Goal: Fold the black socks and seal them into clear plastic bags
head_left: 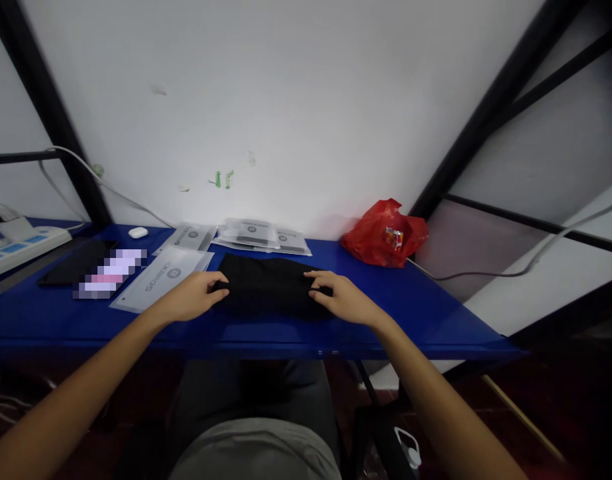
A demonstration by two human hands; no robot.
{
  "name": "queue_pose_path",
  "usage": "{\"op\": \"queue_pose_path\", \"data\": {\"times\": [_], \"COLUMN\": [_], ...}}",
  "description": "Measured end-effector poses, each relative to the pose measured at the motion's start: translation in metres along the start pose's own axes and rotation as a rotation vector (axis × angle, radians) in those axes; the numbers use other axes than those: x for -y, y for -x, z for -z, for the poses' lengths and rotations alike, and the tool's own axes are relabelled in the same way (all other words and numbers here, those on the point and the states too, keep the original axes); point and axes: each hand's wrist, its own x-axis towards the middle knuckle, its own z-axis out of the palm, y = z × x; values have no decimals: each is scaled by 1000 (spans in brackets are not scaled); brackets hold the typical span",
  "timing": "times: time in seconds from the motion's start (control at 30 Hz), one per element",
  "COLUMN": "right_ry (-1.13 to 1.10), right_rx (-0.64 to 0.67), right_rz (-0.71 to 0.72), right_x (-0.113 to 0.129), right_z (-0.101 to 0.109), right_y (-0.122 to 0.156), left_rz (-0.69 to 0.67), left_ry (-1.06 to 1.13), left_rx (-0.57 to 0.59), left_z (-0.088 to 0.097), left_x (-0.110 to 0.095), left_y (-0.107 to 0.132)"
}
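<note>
The left hand's (192, 297) thumb and fingers are brought together in a pinch on the left end of a black cloth (269, 287), a little of it poking out between them. The right hand (350, 299) grips the right end likewise, thumb below and fingers above, nearly closed on it. The cloth lies stretched between the two hands near the front edge of the blue desk (401, 317), its far edge slightly slanted; how many layers it has is too dark to tell.

Just beside the left hand, a frosted bag (151, 280) printed with a round logo and letters lies flat, partly hidden by that hand and wrist; whether anything is inside cannot be told. Behind it, nearer the wall (306, 100), lie more bags (251, 233) of the same kind, some overlapping. Grey shows through them, but their contents are not clear.

Beyond the right hand, a crumpled red bag (371, 233) stands bulging near the wall, a small colourful patch on its side; what it holds is hidden. On the left are a small white case (138, 233), shut, a phone (106, 275) with a blurred screen, and a power strip (36, 250) with plugs in it.
</note>
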Motion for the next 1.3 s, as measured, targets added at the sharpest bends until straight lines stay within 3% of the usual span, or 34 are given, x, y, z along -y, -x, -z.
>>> {"op": "queue_pose_path", "data": {"times": [0.17,0.3,0.47,0.6,0.77,1.07,1.17,1.3], "right_ry": [110,201,206,196,219,254,168,40], "right_rx": [-14,-34,-169,-104,97,40,31,72], "right_rz": [-79,-90,22,88,15,32,49,34], "right_x": [-10,-18,-16,-10,-11,-13,-15,-11], "right_z": [-16,-35,-40,-28,-21,-30,-26,-12], "right_y": [-21,-23,-11,8,21,12,15,21], "left_rz": [30,32,-155,-280,-244,-247,-256,-222], "left_ry": [-88,-278,-476,-409,-420,-537,-454,-283], "left_rx": [-56,-108,-249,-142,-9,-40,-65,6], "left_z": [-16,-31,-37,-33,-34,-37,-31,-14], "left_x": [18,24,15,14,23,19,16,10], "left_y": [-24,-27,-18,-5,6,-4,1,12]}}
